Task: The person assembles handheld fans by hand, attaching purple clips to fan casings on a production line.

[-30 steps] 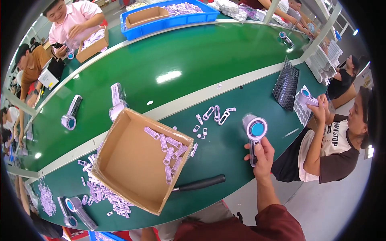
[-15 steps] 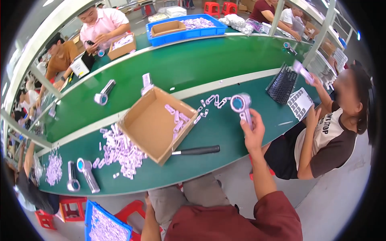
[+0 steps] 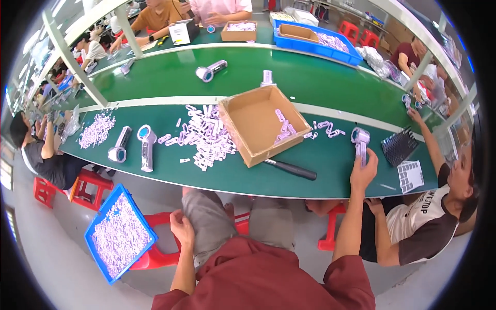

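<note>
My right hand is closed round the handle of a lilac handheld fan, its round head up, over the right part of the green table. Low beside my left thigh, above a red stool, my left hand is empty, with loosely bent fingers. An open cardboard box with a few small lilac plastic pieces sits mid-table. Partly under its near edge lies a black-handled tool, its head hidden. Left of the box is a heap of lilac pieces. Two more fans lie further left.
A blue tray full of small pieces rests on a red stool at my left. A co-worker sits close on my right, one arm stretched toward the green belt. A black mesh holder and a white sheet lie there.
My view has swung left, and my left hand has come into sight. The fan in my right hand is turned differently. The right co-worker's raised arm now reaches to the belt with a fan.
</note>
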